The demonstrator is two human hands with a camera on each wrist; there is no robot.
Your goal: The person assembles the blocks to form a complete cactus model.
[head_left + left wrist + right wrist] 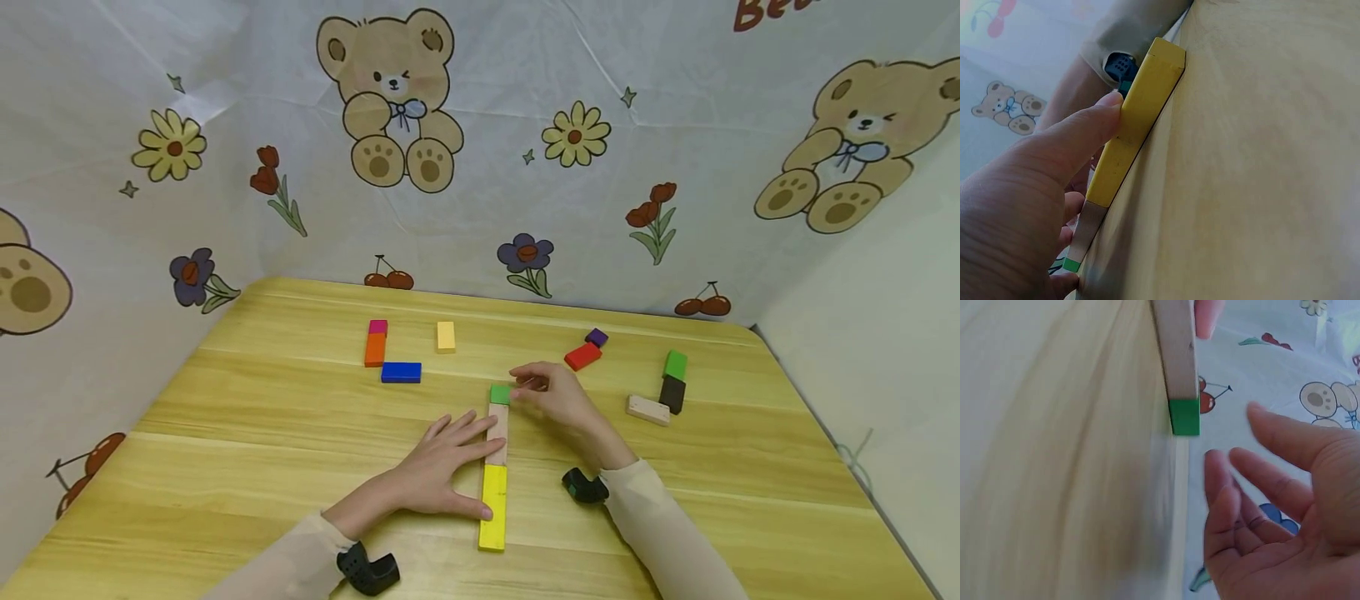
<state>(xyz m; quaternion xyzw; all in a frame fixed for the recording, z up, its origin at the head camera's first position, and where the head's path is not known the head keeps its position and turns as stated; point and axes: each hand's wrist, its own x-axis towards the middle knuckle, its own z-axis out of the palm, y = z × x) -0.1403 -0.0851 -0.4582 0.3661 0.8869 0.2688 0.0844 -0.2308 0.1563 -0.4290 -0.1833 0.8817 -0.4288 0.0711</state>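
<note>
A line of blocks lies end to end on the table: a long yellow block (pixel 492 508), a pale wooden block (pixel 497 433) and a small green block (pixel 500 394) at the far end. My left hand (pixel 442 471) rests on the line with spread fingers. Its thumb touches the yellow block (pixel 1132 125), and its fingertips lie on the pale block. Beside the green block (pixel 1185 417) is my right hand (pixel 558 404). The right wrist view shows its loosely bent fingers apart from that block, with nothing between them.
Magenta (pixel 378 327), orange (pixel 375 350), blue (pixel 401 372) and cream (pixel 446 337) blocks lie at the back left. To the right are purple (pixel 597 337), red (pixel 583 357), green (pixel 676 364), dark (pixel 672 394) and pale wooden (pixel 648 409) blocks. A printed cloth (pixel 480 225) stands behind the table.
</note>
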